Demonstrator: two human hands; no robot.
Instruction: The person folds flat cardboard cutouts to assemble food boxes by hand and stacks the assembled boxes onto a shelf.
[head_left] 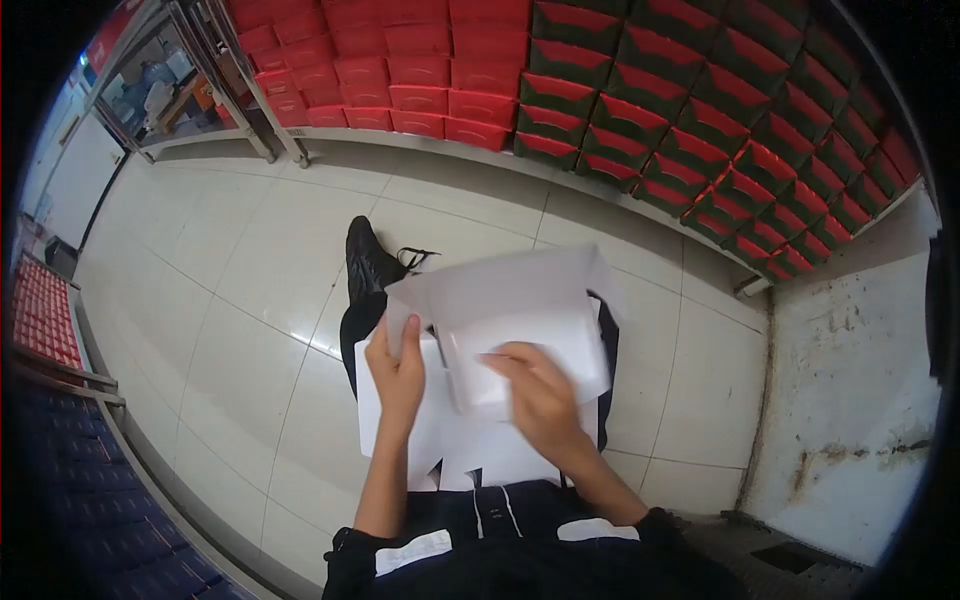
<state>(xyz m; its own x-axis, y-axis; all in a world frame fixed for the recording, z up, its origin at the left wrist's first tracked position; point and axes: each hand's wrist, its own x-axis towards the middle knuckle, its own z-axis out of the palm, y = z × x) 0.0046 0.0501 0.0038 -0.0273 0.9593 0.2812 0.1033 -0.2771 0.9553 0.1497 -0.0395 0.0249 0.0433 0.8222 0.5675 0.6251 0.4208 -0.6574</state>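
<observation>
Left hand (398, 378) pinching a white box (525, 328), seemingly part-folded; right hand (546, 402) curled over it, grip indeterminable. Beyond both, a panel (515, 280) stands unclosed; beneath, card (482, 440) lies flat.

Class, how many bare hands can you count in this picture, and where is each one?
2. The left hand grips the left side of the white box; the right hand, blurred, is over the box's open inside. No other hand shows.
</observation>
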